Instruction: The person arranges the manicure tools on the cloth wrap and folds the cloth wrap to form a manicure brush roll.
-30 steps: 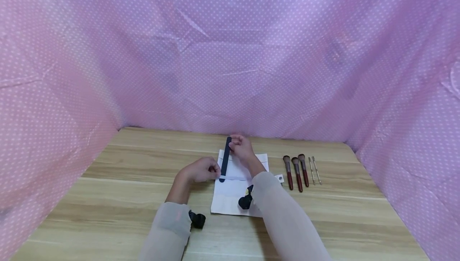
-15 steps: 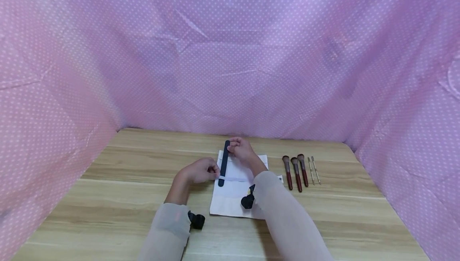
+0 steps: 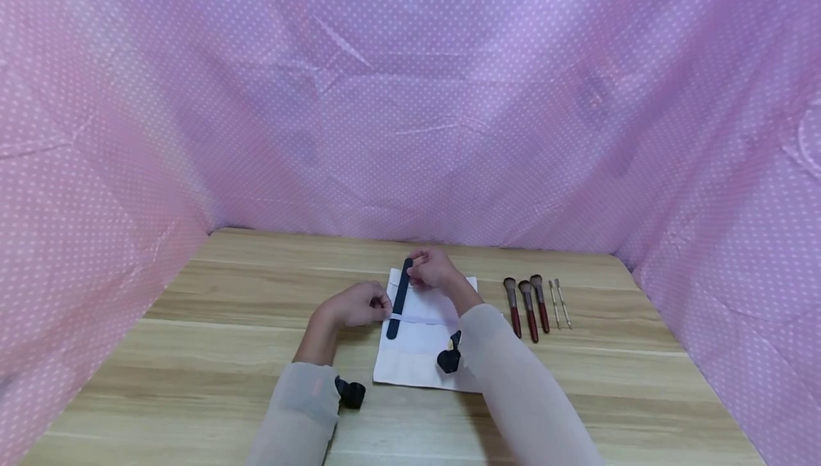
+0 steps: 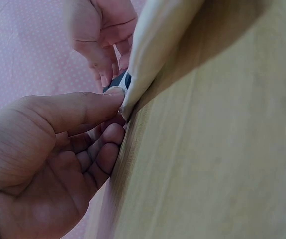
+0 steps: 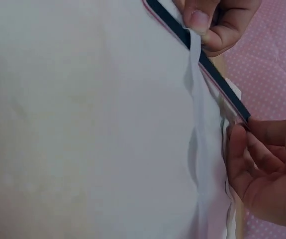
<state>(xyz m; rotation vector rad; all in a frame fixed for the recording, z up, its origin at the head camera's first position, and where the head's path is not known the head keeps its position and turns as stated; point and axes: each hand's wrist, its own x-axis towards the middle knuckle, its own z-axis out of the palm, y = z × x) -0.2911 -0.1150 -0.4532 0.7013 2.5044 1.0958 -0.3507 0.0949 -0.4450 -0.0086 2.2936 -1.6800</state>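
Observation:
A white cloth roll (image 3: 410, 363) lies spread on the table, with a thin white elastic band (image 3: 423, 320) running across it. Under the band's left end passes a black nail file (image 3: 400, 301), slanted, its lower end out on the near side. My right hand (image 3: 436, 270) pinches the file's far end between thumb and fingers. At the cloth's left edge, my left hand (image 3: 355, 303) pinches the band beside the file. The right wrist view shows the file's reddish edge (image 5: 212, 78) and the band (image 5: 196, 124) crossing over it.
Right of the cloth, three makeup brushes (image 3: 529, 309) with dark red handles lie side by side. Beside them are two slim metal tools (image 3: 559, 303). A pink polka-dot curtain (image 3: 410, 131) surrounds the wooden table (image 3: 212, 338) at the back and sides.
The nail file has slid toward me under the band, so more of it shows on the near side. My right hand moved nearer with it; the left stayed in place.

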